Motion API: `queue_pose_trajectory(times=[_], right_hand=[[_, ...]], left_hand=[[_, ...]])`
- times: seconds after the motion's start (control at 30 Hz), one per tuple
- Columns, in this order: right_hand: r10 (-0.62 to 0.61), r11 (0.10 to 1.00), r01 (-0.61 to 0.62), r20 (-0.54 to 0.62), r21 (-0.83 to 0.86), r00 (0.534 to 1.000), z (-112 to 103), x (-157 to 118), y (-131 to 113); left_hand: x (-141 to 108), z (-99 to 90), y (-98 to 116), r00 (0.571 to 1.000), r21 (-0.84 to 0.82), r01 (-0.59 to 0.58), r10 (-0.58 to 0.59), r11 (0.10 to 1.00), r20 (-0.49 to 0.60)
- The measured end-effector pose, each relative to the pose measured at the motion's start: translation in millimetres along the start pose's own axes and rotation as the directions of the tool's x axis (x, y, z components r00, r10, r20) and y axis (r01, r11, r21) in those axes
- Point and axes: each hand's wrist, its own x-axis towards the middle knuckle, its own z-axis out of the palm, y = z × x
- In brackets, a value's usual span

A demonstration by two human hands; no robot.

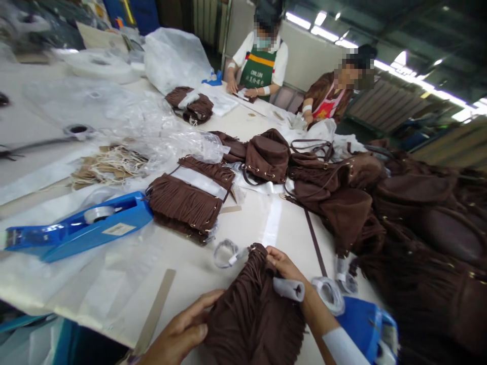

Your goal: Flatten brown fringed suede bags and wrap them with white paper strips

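Note:
A dark brown fringed bag (258,314) is tilted at the front edge of the table, between my two hands. My right hand (283,263) pinches its gathered top edge, where a metal ring shows. Along the bag's left side, my left hand (190,324) grips it with the thumb apart from the long fingers; part of that grip is hidden. A rolled translucent sleeve (289,289) lies against the bag by my right wrist. Just beyond the bag's top is a clear plastic-wrapped loop (226,253).
A blue tape dispenser (110,228) stands left, near a folded fringed bag (190,197) with a white band. Another blue dispenser (365,324) is by my right forearm. Brown bags (342,197) pile up right. String tags (110,165) lie left. Two people work across the table.

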Motion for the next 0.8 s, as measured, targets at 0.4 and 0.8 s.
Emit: queue_pose_trajectory(times=[0.4, 0.8], right_hand=[[0.062, 0.996, -0.051, -0.161, 0.071, 0.985, -14.9, 8.1, 20.9], [0.032, 0.999, -0.026, -0.181, 0.035, 0.983, -11.3, 9.8, 18.6]], left_hand=[[12.2, 4.6, -3.9, 0.921, 0.679, -0.129, 0.341, 0.723, -0.189], [18.9, -10.4, 29.5, 0.907, 0.685, -0.192, 0.394, 0.703, -0.150]])
